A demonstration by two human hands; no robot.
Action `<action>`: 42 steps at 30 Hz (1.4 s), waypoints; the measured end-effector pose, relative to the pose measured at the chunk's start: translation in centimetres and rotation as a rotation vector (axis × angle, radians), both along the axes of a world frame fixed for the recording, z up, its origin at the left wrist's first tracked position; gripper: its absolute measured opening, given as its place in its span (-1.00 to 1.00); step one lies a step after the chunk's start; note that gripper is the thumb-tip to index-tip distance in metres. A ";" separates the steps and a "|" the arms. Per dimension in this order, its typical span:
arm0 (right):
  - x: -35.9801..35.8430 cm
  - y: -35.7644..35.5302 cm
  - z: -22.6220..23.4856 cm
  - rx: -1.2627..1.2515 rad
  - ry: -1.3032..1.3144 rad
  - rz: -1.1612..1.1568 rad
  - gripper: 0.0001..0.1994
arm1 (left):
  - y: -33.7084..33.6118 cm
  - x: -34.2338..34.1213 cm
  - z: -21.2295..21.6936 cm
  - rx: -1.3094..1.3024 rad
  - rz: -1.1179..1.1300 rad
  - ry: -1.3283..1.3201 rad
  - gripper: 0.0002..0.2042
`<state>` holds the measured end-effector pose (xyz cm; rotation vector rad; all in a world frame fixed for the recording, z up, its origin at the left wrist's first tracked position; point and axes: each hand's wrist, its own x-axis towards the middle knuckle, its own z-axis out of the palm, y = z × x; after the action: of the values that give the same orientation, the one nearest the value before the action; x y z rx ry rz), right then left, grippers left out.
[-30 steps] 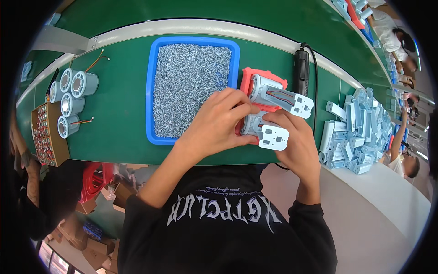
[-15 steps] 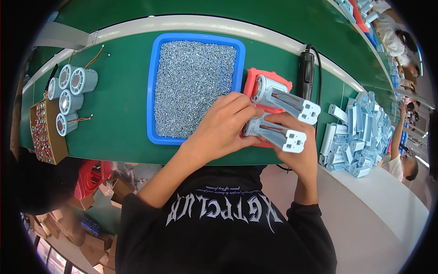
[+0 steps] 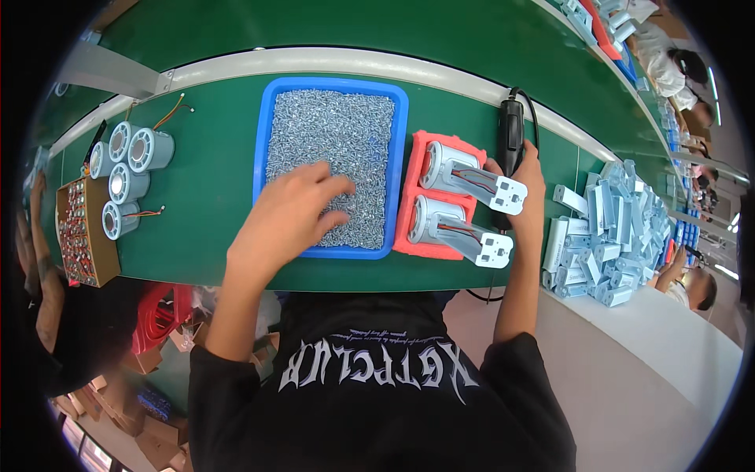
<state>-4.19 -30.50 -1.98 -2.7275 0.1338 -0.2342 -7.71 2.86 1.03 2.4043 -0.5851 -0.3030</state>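
My left hand (image 3: 295, 206) is over a blue plastic tray (image 3: 260, 169) of small silver screws (image 3: 330, 126). Its fingers are apart, with thumb and fingertips at the screws. My right hand (image 3: 525, 185) is wrapped around a black electric screwdriver (image 3: 510, 130), which stands beside a red foam holder (image 3: 411, 193). In the holder lie two light-blue cylindrical motor housings, the far one (image 3: 450, 161) and the near one (image 3: 435, 219). Each has a long bracket attached, with wires inside, pointing right toward my right hand and forearm.
Several round motors (image 3: 149, 149) with wires stand at the left, by a cardboard box (image 3: 106, 236) of small parts. A pile of light-blue brackets (image 3: 602, 236) lies at the right on a white surface. A metal rail (image 3: 330, 61) runs behind the tray. Other people sit far right; someone's arm shows far left.
My left hand has left the near housing and moved left to the screws. My right hand has let go of the near bracket and moved up to the screwdriver. The view has shifted slightly.
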 end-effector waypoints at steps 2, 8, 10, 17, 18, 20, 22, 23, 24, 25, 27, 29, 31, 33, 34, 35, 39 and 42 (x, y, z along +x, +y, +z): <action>1.3 -0.4 0.4 0.300 0.251 -0.103 -0.44 | 0.3 -0.4 0.1 0.023 -0.017 0.022 -0.81; -3.0 -2.4 7.9 1.293 -0.367 0.236 -0.33 | 0.2 0.1 -0.2 -0.043 -0.058 -0.012 -0.96; -4.3 -3.7 9.0 1.267 -0.354 0.408 -0.35 | 0.1 0.6 -0.7 -0.078 -0.084 -0.063 -0.96; -5.4 -4.6 15.2 1.525 -0.658 0.803 -0.39 | -1.0 0.6 -0.8 -0.233 -0.153 -0.157 -0.96; -5.7 -4.9 16.9 1.557 -0.773 0.830 -0.45 | -1.6 0.1 -0.7 -0.328 -0.125 -0.090 -0.94; -5.3 -4.4 19.9 1.717 -0.855 0.983 -0.54 | -3.2 -0.3 0.1 -0.513 -0.075 0.042 -0.88; -5.0 -4.0 21.1 1.871 -0.930 1.146 -0.63 | -4.7 -0.4 0.1 -0.637 -0.045 0.097 -0.89; -4.7 -3.9 21.3 1.875 -0.920 1.165 -0.66 | -5.4 -0.5 0.0 -0.759 -0.011 0.150 -0.89; -4.4 -3.7 21.4 1.880 -0.909 1.183 -0.69 | -6.1 -0.6 -0.2 -0.879 0.024 0.205 -0.90; -4.1 -3.5 21.5 1.891 -0.898 1.204 -0.72 | -6.4 -0.8 -0.1 -0.879 0.026 0.204 -0.90; -3.6 -2.8 21.5 1.886 -0.863 1.203 -0.75 | -7.0 -1.1 -0.2 -0.992 0.069 0.381 -0.89; -3.2 -2.3 21.4 1.873 -0.796 1.197 -0.82 | -7.6 -1.3 -0.2 -1.047 0.094 0.472 -0.89; -2.9 -2.2 21.7 1.890 -0.754 1.238 -0.85 | -8.0 -1.5 -0.3 -1.015 0.050 0.264 -0.88; -2.7 -2.3 22.0 1.921 -0.671 1.318 -0.89 | -8.4 -1.7 -0.5 -0.996 0.031 0.163 -0.87; -2.6 -2.2 22.1 1.924 -0.668 1.316 -0.89 | -8.5 -1.8 -0.6 -0.986 0.043 0.167 -0.86; -2.5 -2.3 22.1 1.900 -0.660 1.327 -0.89 | -8.7 -1.9 -0.8 -0.977 0.052 0.169 -0.86; -2.1 -1.9 21.7 1.868 -0.581 1.372 -0.89 | -8.8 -1.6 -1.1 -0.962 0.060 0.209 -0.84; -1.9 -0.4 20.4 1.900 -0.457 1.416 -0.91 | -8.8 -1.5 -1.0 -0.970 0.064 0.250 -0.84</action>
<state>-6.10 -30.89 18.44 -0.4486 -1.0376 -0.1231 -9.19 -5.99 0.07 1.4204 -0.4012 -0.2139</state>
